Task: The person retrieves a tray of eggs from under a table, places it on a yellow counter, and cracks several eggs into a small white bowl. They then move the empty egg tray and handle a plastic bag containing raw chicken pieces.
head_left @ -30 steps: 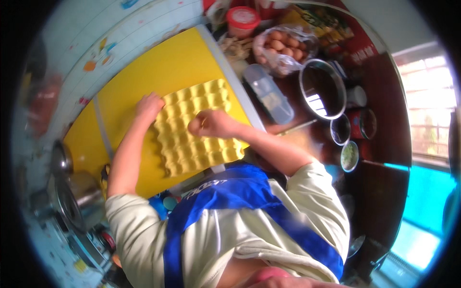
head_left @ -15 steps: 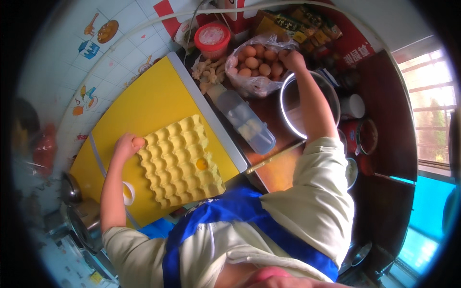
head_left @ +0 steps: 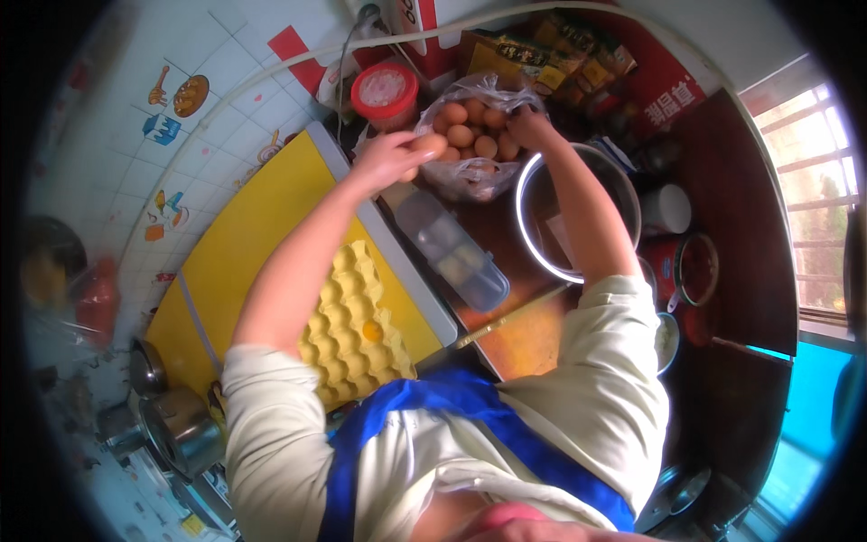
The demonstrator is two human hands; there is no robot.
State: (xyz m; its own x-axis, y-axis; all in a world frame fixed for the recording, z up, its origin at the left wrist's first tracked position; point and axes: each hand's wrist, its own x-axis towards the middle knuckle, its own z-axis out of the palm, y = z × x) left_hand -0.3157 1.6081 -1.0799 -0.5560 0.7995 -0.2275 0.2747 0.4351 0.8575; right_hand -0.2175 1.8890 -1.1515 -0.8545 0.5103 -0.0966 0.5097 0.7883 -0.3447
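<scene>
Brown eggs (head_left: 461, 135) fill a clear plastic bag (head_left: 479, 187) at the far middle. My left hand (head_left: 384, 163) is at the bag's left side, its fingers closed round a brown egg (head_left: 430, 145); a second rounded brown shape shows under the fingers, perhaps another egg. At the bag's right edge my right hand (head_left: 533, 131) is closed on the plastic, its fingertips partly hidden. Below my left forearm lies a pale yellow egg tray (head_left: 348, 361), partly covered by the arm. One of its cups holds an orange-yellow spot (head_left: 372, 331) like yolk.
The tray lies on a yellow board (head_left: 244, 226). Right of it is a long lidded plastic box (head_left: 452, 253), with a steel pot (head_left: 526, 217) under my right forearm. A red-lidded tub (head_left: 384, 90) stands behind my left hand. Metal pots (head_left: 181, 434) stand at lower left.
My left hand, holding an egg, has moved from the tray's left edge up and right to the bag. My right hand stays at the bag, which has shifted slightly in view.
</scene>
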